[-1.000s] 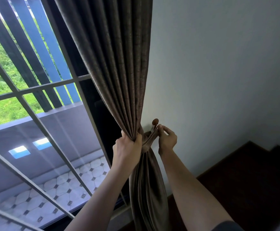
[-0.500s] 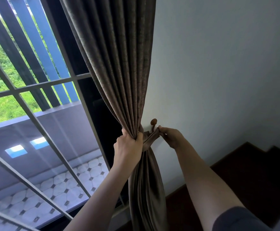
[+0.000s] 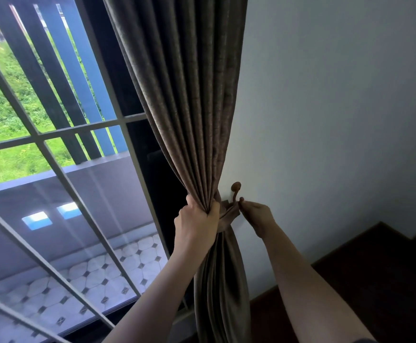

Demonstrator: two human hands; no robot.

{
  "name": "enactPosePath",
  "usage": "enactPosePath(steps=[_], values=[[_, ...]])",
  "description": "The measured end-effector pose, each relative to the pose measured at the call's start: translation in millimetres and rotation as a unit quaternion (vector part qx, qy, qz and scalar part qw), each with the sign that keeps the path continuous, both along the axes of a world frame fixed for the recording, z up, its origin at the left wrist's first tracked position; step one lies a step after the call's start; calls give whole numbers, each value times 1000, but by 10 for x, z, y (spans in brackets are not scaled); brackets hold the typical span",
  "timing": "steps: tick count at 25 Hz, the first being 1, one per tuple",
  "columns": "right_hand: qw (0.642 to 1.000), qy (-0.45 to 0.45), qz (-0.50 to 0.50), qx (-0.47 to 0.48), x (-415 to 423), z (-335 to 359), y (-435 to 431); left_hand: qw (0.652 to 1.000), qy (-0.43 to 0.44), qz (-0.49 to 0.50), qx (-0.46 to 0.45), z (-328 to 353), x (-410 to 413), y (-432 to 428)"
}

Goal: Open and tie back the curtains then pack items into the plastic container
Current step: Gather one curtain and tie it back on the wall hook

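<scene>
A brown curtain point(image 3: 189, 100) hangs gathered into folds beside the white wall. My left hand point(image 3: 197, 224) grips the bunched curtain at its narrowest point. A matching fabric tieback point(image 3: 229, 215) wraps around the gathered cloth just right of that hand. My right hand point(image 3: 256, 215) pinches the end of the tieback at the brown wall hook point(image 3: 235, 193). The plastic container is out of view.
A window with a white metal grille point(image 3: 53, 134) fills the left side, with a tiled balcony floor point(image 3: 98, 280) below. The white wall point(image 3: 338, 107) stands on the right. Dark wooden stair steps point(image 3: 387, 268) lie at lower right.
My right hand has dropped from beside the hook's knob to below it, drawing the tieback end down and right at the hook. My left hand keeps its grip on the curtain.
</scene>
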State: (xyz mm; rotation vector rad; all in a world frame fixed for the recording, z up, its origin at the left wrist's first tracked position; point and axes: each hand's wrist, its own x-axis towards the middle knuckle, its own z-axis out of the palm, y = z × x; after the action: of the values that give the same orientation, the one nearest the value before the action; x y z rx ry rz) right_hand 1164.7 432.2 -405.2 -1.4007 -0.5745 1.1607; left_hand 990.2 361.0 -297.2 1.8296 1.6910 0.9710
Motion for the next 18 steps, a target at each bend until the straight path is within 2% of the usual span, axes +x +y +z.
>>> enactPosePath(steps=[2,6,8,10,13,15,18], values=[[994,-108,-6,22,-167,-37,-181,999,-11,-21,27,-96,-101,-5],[971,-190,40,136,-550,-217,-783,989,-58,-127,41,-552,-469,-50],[947,-245,108,180,-555,-310,-937,988,-21,-145,44,-789,-566,-53],[928,-287,155,180,-506,-343,-996,991,28,-130,28,-952,-532,-79],[913,-352,129,163,-503,-321,-993,993,71,-88,25,-1004,-401,-137],[890,-408,126,161,-531,-257,-978,991,109,-73,39,-968,-345,-151],[880,-421,149,162,-587,-193,-1082,980,178,-67,51,-975,-407,-244]])
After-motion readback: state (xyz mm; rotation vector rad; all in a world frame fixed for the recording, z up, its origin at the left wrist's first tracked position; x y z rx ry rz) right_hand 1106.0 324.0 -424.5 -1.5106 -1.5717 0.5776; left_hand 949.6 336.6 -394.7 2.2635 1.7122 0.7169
